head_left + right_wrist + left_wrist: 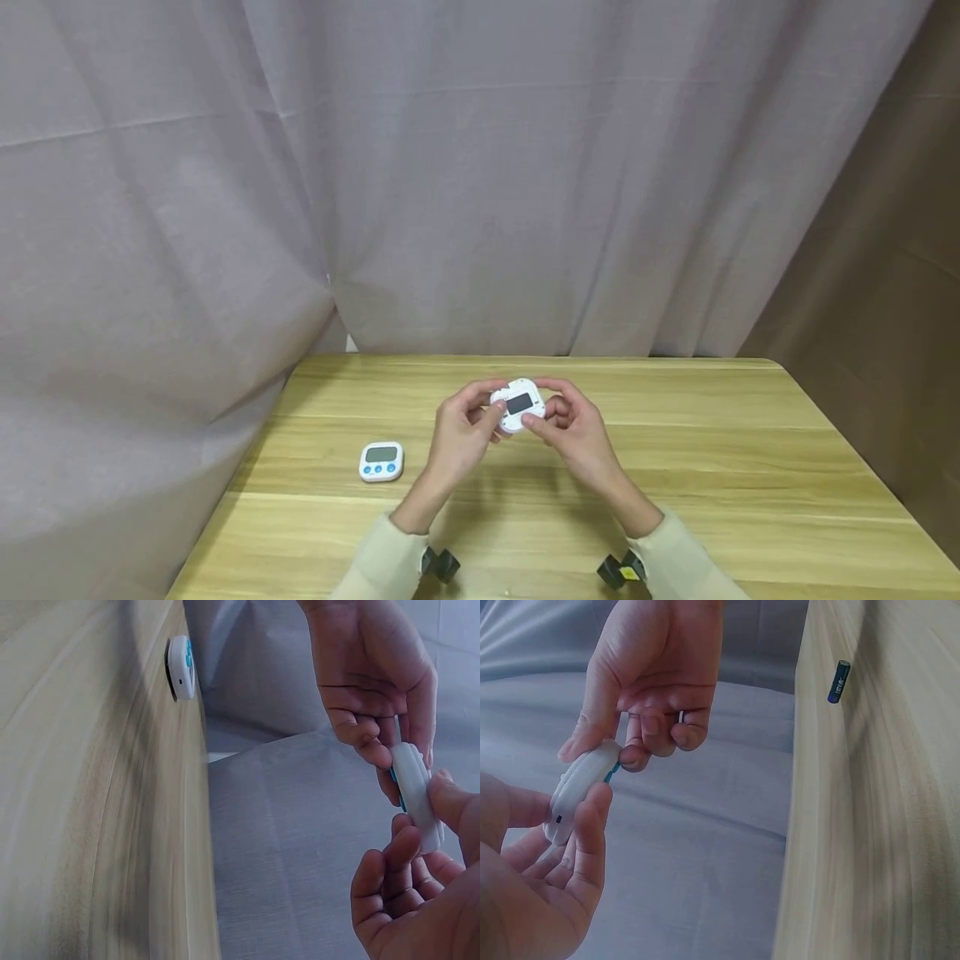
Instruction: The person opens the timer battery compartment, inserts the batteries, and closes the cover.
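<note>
Surface (750,450) of tan wood grain: below both hands, which stand over its middle, well in from the left and right edges.
Right hand (583,435): grip pinching the right side of a white, rounded-square plastic timer (415,793), thumb at its near right corner.
Left hand (463,435): grip pinching the same timer's left side, thumb on its back.
Held timer: off the surface between the two grips, back upward, blue buttons turned down.
Second white timer (381,462) with blue buttons: face up toward the left edge; left hand nearer.
Dark rectangle (519,404) on the held back: between the thumbs, long axis roughly left to right.
Dark cylindrical battery (839,682): on the surface, long axis roughly along the far edge; right hand probably nearer.
</note>
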`<action>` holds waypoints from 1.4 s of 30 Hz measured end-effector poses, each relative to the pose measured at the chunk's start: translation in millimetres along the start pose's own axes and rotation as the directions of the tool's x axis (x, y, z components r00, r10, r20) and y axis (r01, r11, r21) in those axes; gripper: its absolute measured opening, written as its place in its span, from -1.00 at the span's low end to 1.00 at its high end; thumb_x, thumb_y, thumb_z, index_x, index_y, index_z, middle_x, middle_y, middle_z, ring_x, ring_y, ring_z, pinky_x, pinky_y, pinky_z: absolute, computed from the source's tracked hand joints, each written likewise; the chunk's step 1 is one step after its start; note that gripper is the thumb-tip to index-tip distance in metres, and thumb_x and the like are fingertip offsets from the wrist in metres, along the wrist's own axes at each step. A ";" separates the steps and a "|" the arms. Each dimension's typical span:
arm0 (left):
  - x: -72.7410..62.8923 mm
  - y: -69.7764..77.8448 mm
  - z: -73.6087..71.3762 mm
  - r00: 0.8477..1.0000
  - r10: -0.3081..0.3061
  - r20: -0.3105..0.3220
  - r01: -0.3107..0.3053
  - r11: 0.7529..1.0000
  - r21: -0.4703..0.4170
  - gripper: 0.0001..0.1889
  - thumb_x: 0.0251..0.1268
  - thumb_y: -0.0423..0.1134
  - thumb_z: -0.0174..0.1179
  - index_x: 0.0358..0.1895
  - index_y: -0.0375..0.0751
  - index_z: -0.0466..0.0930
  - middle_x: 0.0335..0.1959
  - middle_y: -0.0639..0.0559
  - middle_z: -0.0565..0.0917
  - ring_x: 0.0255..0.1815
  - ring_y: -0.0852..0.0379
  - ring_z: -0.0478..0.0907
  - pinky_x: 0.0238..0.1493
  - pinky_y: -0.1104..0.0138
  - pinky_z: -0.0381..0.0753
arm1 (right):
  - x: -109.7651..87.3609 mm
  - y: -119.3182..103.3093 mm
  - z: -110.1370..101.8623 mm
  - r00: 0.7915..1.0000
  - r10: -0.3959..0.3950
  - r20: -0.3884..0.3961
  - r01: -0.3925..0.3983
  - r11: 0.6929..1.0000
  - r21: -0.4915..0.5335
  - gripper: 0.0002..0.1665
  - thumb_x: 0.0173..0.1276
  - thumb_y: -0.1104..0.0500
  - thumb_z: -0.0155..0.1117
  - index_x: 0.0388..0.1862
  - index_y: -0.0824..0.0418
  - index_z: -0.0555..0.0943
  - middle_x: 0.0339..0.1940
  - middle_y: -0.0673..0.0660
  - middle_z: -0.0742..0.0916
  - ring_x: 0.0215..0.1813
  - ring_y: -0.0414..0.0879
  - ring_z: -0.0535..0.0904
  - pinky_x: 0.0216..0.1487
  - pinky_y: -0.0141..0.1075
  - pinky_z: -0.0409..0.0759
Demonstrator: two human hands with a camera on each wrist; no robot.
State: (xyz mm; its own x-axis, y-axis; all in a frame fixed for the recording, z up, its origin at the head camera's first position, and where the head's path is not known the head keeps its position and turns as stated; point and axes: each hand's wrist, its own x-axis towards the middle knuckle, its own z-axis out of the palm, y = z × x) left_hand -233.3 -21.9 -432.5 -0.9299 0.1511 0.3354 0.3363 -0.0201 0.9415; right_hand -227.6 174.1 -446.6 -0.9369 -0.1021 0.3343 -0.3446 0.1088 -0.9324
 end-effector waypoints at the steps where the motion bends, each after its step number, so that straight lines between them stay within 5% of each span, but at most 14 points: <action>1: 0.0 0.0 -0.5 1.000 -0.003 0.001 0.003 1.000 0.003 -0.70 0.45 -0.50 0.23 0.18 -0.30 0.70 -0.22 -0.29 0.77 -0.51 0.00 0.70 -0.51 0.36 0.72 | 0.0 -0.1 0.1 1.000 0.001 0.004 -0.001 1.000 0.003 -0.38 0.37 0.34 0.49 0.38 0.27 0.53 -0.45 0.00 0.66 -0.50 -0.28 0.52 -0.48 -0.46 0.54; 7: -0.1 1.8 -4.4 0.999 0.000 0.045 0.000 1.000 0.001 -0.70 0.51 -0.41 0.23 0.22 -0.20 0.68 -0.20 -0.20 0.75 -0.49 0.04 0.72 -0.43 0.07 0.80 | -0.1 -0.6 0.2 0.999 0.041 0.025 -0.043 0.996 0.082 -0.39 0.43 0.35 0.43 0.41 0.32 0.49 -0.45 -0.04 0.68 -0.47 -0.26 0.55 -0.41 -0.42 0.61; 14: -1.9 4.4 -10.1 0.982 0.108 0.153 -0.111 0.994 0.010 -0.50 0.45 -0.36 0.29 0.43 -0.20 0.54 -0.02 -0.24 0.72 -0.42 0.02 0.74 -0.43 0.34 0.72 | -0.1 -4.5 -1.9 0.990 0.118 0.075 -0.134 0.954 0.267 -0.44 0.54 0.31 0.32 0.45 0.28 0.43 -0.37 -0.07 0.77 -0.44 -0.25 0.57 -0.35 -0.44 0.60; 18: -1.9 3.4 -10.2 0.977 0.145 0.156 -0.153 0.987 0.044 -0.36 0.30 -0.41 0.40 0.46 -0.15 0.51 0.04 -0.20 0.75 -0.37 0.09 0.73 -0.35 0.37 0.72 | -0.9 -7.2 -3.6 0.986 0.135 0.100 -0.161 0.930 0.329 -0.42 0.56 0.30 0.30 0.49 0.27 0.40 -0.35 -0.05 0.78 -0.44 -0.25 0.56 -0.35 -0.45 0.60; 21: -2.2 3.6 -10.1 0.978 0.149 0.148 -0.160 0.985 0.066 -0.29 0.20 -0.43 0.48 0.46 -0.11 0.51 0.09 -0.12 0.77 -0.28 0.16 0.72 0.01 0.19 0.72 | -1.1 -8.4 -4.8 0.985 0.125 0.120 -0.160 0.919 0.361 -0.40 0.58 0.29 0.27 0.52 0.32 0.36 -0.31 -0.06 0.79 -0.43 -0.26 0.56 -0.34 -0.45 0.60; 25: -2.4 3.9 -10.4 0.974 0.172 0.150 -0.186 0.978 0.089 -0.24 0.13 -0.45 0.54 0.46 -0.16 0.51 0.10 -0.05 0.78 -0.19 0.07 0.74 0.36 -0.14 0.49 | -1.5 -8.3 -5.9 0.984 0.102 0.143 -0.151 0.907 0.394 -0.46 0.62 0.27 0.22 0.50 0.28 0.39 -0.26 -0.08 0.80 -0.41 -0.26 0.55 -0.33 -0.46 0.59; 32: -2.5 3.6 -10.1 0.967 0.224 0.121 -0.241 0.958 0.153 -0.24 0.08 -0.39 0.60 0.42 -0.01 0.56 -0.03 0.05 0.78 -0.02 0.08 0.70 0.41 -0.12 0.42 | -1.7 -9.5 -3.9 0.980 0.142 0.142 -0.184 0.917 0.354 -0.43 0.63 0.24 0.21 0.52 0.35 0.37 -0.25 -0.09 0.80 -0.39 -0.26 0.56 -0.32 -0.46 0.59; 42: -4.2 4.4 -9.6 0.940 0.305 0.152 -0.336 0.901 0.272 -0.21 0.10 -0.29 0.62 0.45 0.10 0.54 0.40 0.13 0.58 0.46 0.04 0.46 0.50 -0.13 0.42 | -3.1 -10.2 -2.2 0.967 0.147 0.210 -0.197 0.951 0.239 -0.35 0.71 0.13 0.09 0.60 0.41 0.27 -0.24 -0.05 0.76 -0.32 -0.23 0.61 -0.22 -0.42 0.66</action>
State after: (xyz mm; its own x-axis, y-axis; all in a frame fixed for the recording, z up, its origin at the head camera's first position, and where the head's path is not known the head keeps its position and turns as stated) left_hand -229.3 -32.1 -429.4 -0.7490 0.2863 0.5976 0.6566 0.2001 0.7272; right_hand -221.3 175.5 -437.8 -0.9439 -0.2904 0.1573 -0.1295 -0.1129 -0.9851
